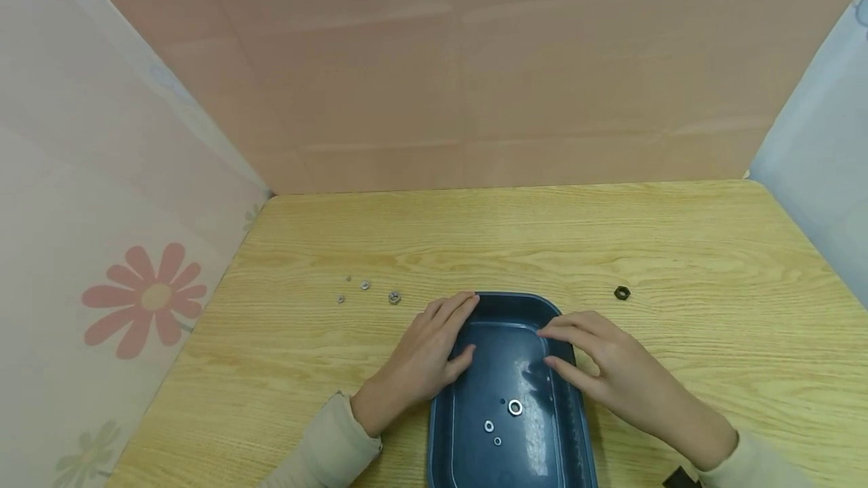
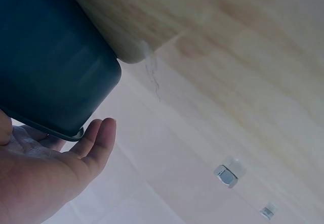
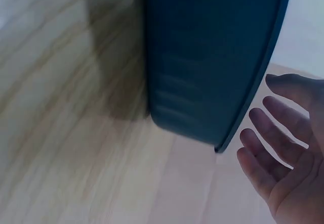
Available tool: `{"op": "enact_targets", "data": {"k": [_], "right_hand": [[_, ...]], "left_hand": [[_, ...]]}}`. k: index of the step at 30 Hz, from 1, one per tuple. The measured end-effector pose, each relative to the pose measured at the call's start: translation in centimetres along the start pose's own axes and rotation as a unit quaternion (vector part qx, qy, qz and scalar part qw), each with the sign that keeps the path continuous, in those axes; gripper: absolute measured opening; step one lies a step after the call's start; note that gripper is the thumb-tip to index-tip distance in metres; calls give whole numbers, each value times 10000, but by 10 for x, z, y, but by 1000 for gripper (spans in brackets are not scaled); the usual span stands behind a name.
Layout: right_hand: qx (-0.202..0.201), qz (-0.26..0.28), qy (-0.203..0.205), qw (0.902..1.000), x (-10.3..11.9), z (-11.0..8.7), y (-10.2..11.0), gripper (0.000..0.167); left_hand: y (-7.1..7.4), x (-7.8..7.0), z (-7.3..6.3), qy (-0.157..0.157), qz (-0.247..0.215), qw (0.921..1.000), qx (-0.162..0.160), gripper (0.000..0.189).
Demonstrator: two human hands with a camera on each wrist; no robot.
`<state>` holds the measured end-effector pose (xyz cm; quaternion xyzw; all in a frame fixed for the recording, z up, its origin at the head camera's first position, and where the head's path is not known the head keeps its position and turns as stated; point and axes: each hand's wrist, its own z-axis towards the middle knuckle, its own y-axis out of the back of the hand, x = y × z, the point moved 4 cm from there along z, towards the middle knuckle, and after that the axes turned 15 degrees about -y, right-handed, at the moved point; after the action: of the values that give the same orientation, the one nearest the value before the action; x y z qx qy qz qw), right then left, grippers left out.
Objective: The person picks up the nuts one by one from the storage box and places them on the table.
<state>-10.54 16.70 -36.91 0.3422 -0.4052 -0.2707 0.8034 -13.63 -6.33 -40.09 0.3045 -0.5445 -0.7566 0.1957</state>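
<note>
A dark blue tray (image 1: 495,349) stands at the front of the wooden table. Inside lie several small pieces, among them a larger silver nut (image 1: 515,414) and two smaller rings. My left hand (image 1: 423,349) is at the tray's left rim, fingers extended along it and thumb over the inside; in the left wrist view, fingertips reach past the rim's corner. Over the right rim hovers my right hand (image 1: 610,364), thumb and fingers spread. The right wrist view shows its loosely bent fingers (image 3: 273,133) beside the tray wall (image 3: 202,62), holding nothing.
Left of the tray, a silver nut (image 1: 395,297) lies on the table (image 1: 271,367) near a smaller nut (image 1: 365,285) and tinier pieces. A black nut (image 1: 616,293) lies to the right. Part of a black object (image 1: 681,478) shows beside the right sleeve. Cloth walls enclose the table.
</note>
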Motion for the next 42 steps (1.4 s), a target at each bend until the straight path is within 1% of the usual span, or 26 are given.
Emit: {"op": "enact_targets", "data": {"k": [2,4,8,11,17,23,26,30,34,42], "right_hand": [[-23,42,141,9999,4,-1,-3,27],[1,88,249,9997,6,-1,-6,32],[172,72,367,9992,11,-3,-14,27],[335,54,417,9986,13,-5,-21,24],[692,93,431,9966,17,-7,-32,31],[841,22,505,9952,21,-8,-40,32],[889,-114,510,9947,22,-7,-43,35],[1146,-401,352,9920,23,-8,-46,36],[1439,-654,171,9873,24,-8,-48,35],[1923,-1161,137,9743,22,-7,-54,36]], "left_hand": [[0,0,0,-11,12,10000,-1,66],[0,0,0,-37,21,10000,-26,66],[0,0,0,-62,56,10000,-49,66],[0,0,0,-29,60,10000,0,67],[0,0,0,55,43,9999,120,67],[0,0,1,71,2,9998,172,67],[1,0,1,56,-16,9999,162,67],[0,1,1,23,-14,9999,126,67],[0,1,1,10,4,9999,112,66],[1,0,1,19,17,9999,140,66]]}}
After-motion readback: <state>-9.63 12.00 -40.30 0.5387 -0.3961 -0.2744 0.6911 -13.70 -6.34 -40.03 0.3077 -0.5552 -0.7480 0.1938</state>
